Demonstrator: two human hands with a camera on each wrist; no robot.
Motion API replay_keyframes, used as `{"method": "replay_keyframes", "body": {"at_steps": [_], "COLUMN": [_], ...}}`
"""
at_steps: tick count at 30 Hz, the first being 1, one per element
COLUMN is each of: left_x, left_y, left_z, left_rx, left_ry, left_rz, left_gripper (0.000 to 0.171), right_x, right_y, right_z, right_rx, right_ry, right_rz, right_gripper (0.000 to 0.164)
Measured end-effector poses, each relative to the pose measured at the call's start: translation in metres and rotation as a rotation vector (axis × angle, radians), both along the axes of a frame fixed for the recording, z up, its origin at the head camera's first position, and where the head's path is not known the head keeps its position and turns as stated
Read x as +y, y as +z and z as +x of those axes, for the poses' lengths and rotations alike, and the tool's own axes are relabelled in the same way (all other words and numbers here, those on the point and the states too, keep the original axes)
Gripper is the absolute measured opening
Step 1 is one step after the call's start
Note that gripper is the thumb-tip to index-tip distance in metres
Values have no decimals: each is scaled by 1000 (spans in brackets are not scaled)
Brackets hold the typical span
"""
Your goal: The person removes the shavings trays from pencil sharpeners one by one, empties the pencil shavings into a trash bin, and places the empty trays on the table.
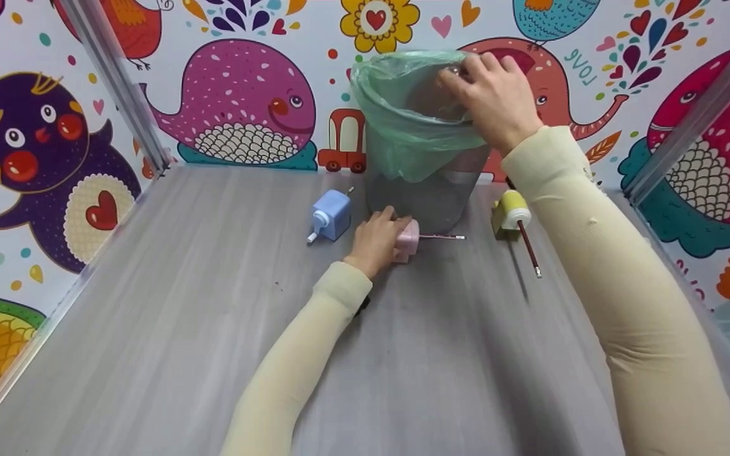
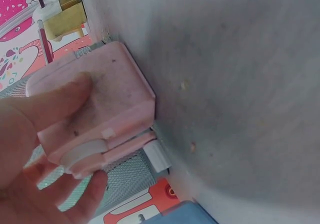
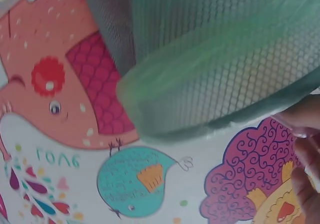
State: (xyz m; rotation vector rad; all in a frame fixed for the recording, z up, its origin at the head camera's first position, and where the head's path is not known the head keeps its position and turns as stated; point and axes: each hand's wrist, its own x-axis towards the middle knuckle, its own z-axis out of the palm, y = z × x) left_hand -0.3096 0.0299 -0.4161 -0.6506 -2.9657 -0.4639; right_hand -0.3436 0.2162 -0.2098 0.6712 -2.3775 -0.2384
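My left hand (image 1: 376, 240) grips a pink crank pencil sharpener (image 1: 407, 240) on the table, just in front of the bin; a pencil (image 1: 442, 237) sticks out of its right end. In the left wrist view the thumb presses one pink face of the sharpener (image 2: 107, 86), and its crank handle (image 2: 156, 155) shows below. My right hand (image 1: 497, 92) is over the right rim of a mesh bin (image 1: 425, 206) lined with a green bag (image 1: 412, 149). Its fingers pinch a small, clear, shiny piece (image 1: 458, 71), mostly hidden by the hand.
A blue crank sharpener (image 1: 332, 214) stands left of the bin. On the right, near my right sleeve, is a yellow sharpener (image 1: 509, 212) with a dark red pencil (image 1: 529, 250) in it. Cartoon-printed walls (image 1: 244, 95) and metal posts (image 1: 111, 82) bound the table (image 1: 181, 304).
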Motion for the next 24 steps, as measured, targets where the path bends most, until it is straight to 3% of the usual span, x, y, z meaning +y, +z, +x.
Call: {"method": "replay_keyframes", "body": {"at_steps": [4,10,17,24], "left_x": [1,2,3,2], "left_y": [-1,-1,1,1], "left_z": [1,0,0,0], "left_rx": [6,19,-6,-45], "left_ry": [0,-3,13,28], "left_rz": [1,-11,-1,9], "left_gripper": [62,61,63,63], "right_x": [1,6,11,13], "right_y": [-3,-2,-7,-17], "right_z": [3,11,18,20], "right_rx": [-25,-83,-98,-150], "right_ry": [-71,-178,-169,-202], "right_rz": [-144,-326,-661,-793], "right_gripper": [45,57,68,78]}}
